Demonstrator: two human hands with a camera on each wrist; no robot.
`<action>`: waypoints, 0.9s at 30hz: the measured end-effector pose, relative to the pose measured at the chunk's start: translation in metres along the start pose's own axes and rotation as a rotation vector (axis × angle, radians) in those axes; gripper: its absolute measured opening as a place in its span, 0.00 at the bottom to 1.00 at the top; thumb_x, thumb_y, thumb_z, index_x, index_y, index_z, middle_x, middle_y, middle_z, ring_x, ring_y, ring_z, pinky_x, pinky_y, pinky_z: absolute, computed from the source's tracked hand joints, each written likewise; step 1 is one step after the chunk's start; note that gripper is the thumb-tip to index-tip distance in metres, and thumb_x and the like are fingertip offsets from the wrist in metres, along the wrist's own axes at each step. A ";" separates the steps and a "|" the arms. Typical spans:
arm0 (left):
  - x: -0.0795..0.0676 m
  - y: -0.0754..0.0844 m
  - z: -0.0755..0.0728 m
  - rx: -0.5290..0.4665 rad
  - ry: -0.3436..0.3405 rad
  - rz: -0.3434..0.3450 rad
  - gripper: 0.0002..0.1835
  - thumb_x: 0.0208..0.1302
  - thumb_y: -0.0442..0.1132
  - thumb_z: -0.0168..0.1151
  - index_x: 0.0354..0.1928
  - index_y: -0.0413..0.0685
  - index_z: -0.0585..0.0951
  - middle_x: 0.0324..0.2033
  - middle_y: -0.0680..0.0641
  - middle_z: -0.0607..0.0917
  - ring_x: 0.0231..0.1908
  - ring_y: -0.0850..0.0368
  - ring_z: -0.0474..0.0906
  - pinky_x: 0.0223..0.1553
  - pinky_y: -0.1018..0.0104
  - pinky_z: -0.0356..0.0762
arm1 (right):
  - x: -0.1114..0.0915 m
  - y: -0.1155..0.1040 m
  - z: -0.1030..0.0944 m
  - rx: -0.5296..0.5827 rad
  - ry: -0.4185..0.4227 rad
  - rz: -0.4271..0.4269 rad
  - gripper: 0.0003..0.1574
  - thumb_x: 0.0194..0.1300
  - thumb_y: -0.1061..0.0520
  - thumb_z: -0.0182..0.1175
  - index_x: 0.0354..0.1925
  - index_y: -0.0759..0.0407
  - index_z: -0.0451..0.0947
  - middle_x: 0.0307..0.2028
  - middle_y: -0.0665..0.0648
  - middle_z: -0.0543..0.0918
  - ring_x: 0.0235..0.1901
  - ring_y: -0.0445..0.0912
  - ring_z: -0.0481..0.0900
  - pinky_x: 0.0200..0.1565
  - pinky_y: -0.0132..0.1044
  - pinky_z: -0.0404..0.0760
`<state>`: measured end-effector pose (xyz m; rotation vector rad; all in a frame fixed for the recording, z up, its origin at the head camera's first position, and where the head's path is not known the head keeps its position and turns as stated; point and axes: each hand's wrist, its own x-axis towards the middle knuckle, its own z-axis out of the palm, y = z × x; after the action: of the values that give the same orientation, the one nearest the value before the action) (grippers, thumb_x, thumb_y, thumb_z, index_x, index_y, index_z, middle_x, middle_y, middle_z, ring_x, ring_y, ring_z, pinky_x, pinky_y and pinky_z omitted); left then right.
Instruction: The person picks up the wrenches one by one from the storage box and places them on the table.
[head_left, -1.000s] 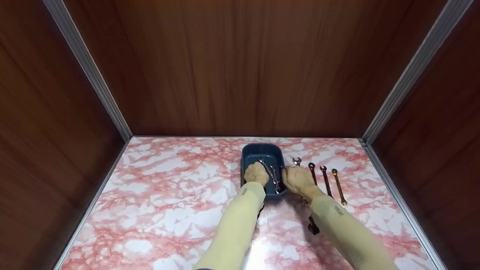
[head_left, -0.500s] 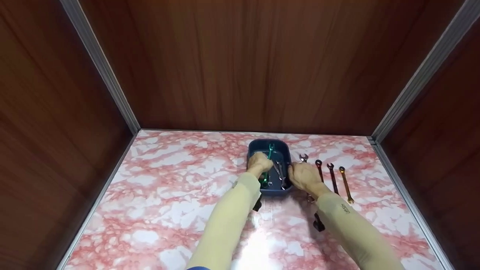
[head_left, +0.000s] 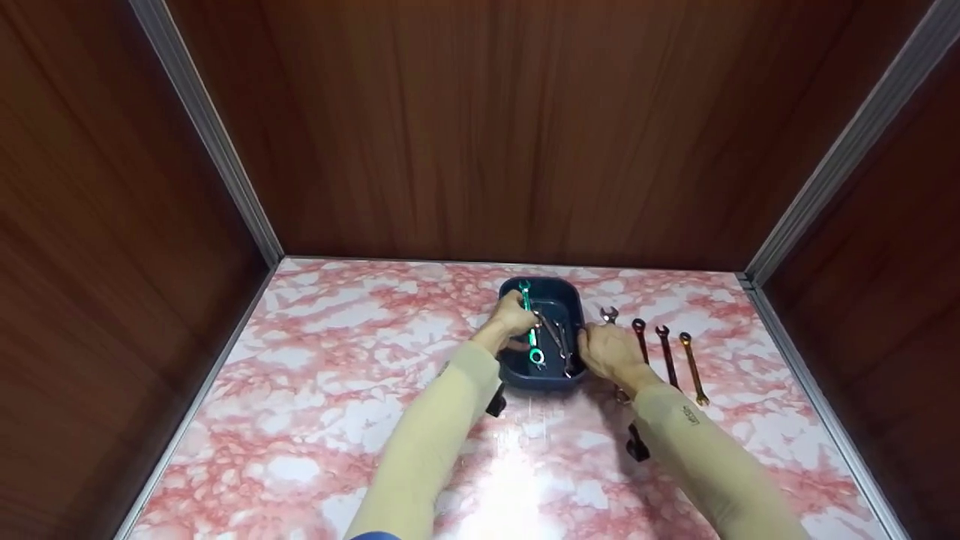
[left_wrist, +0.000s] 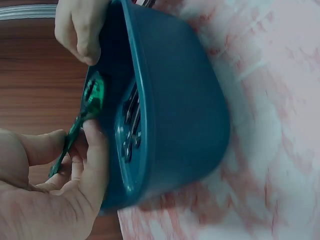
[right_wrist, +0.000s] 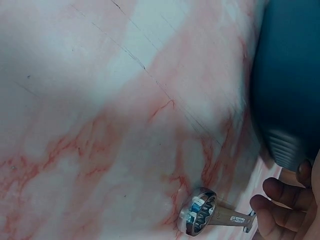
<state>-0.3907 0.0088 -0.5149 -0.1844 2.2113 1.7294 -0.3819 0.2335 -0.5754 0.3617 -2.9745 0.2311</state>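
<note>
My left hand (head_left: 512,315) pinches a green combination wrench (head_left: 533,337) between thumb and fingers, over the left side of a dark blue plastic bin (head_left: 540,383). In the left wrist view the green wrench (left_wrist: 93,97) slants above the bin's opening, its ring end towards the right hand. Several silver wrenches (head_left: 556,341) lie inside on the bin floor. My right hand (head_left: 611,350) grips the bin's right rim, fingertips folded over the edge in the left wrist view. Under that hand, a chrome wrench (head_left: 609,315) is partly hidden; its ring end (right_wrist: 197,212) shows in the right wrist view.
Right of the bin, two dark red wrenches (head_left: 669,360) and a gold wrench (head_left: 694,367) lie in a row beside the chrome one. The pink-and-white marbled tabletop (head_left: 337,360) is bounded by brown wood panels (head_left: 480,150) at the back and sides.
The left hand has come up from the bin floor with the green wrench and shifted left, turning so the wrench shows along its length. The right hand has stayed at the bin's rim.
</note>
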 end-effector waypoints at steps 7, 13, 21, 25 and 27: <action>-0.002 -0.004 -0.030 -0.046 -0.087 -0.001 0.36 0.75 0.28 0.62 0.82 0.43 0.66 0.60 0.37 0.79 0.54 0.47 0.82 0.53 0.46 0.95 | -0.001 0.000 0.002 0.011 0.015 0.011 0.26 0.86 0.48 0.47 0.40 0.66 0.81 0.38 0.73 0.91 0.43 0.72 0.91 0.49 0.69 0.87; 0.001 -0.011 -0.056 -0.108 -0.146 -0.009 0.32 0.77 0.30 0.62 0.80 0.45 0.69 0.74 0.35 0.78 0.56 0.44 0.86 0.38 0.59 0.93 | -0.002 0.000 0.003 0.014 0.051 -0.001 0.23 0.84 0.49 0.49 0.42 0.66 0.79 0.33 0.73 0.90 0.39 0.73 0.90 0.44 0.69 0.86; 0.002 -0.025 -0.091 -0.142 -0.116 -0.022 0.24 0.77 0.30 0.63 0.71 0.46 0.74 0.44 0.45 0.83 0.35 0.55 0.82 0.32 0.63 0.88 | -0.002 0.000 0.003 0.015 0.061 0.002 0.24 0.84 0.48 0.49 0.42 0.66 0.80 0.33 0.73 0.90 0.38 0.73 0.90 0.44 0.69 0.86; 0.002 -0.035 -0.109 -0.113 -0.094 -0.023 0.24 0.76 0.29 0.62 0.71 0.46 0.75 0.42 0.47 0.80 0.39 0.53 0.82 0.31 0.64 0.89 | -0.001 0.000 0.003 0.007 0.054 0.005 0.24 0.84 0.48 0.50 0.42 0.67 0.80 0.34 0.73 0.90 0.38 0.73 0.90 0.44 0.69 0.86; 0.001 -0.040 -0.118 -0.087 -0.088 -0.031 0.25 0.77 0.30 0.61 0.73 0.47 0.75 0.45 0.47 0.81 0.41 0.53 0.82 0.34 0.63 0.90 | -0.001 -0.001 0.004 0.003 0.045 0.009 0.25 0.85 0.47 0.49 0.43 0.67 0.80 0.35 0.73 0.90 0.39 0.73 0.90 0.45 0.69 0.86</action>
<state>-0.4003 -0.1145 -0.5276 -0.1593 2.0623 1.7831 -0.3810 0.2325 -0.5790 0.3391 -2.9329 0.2418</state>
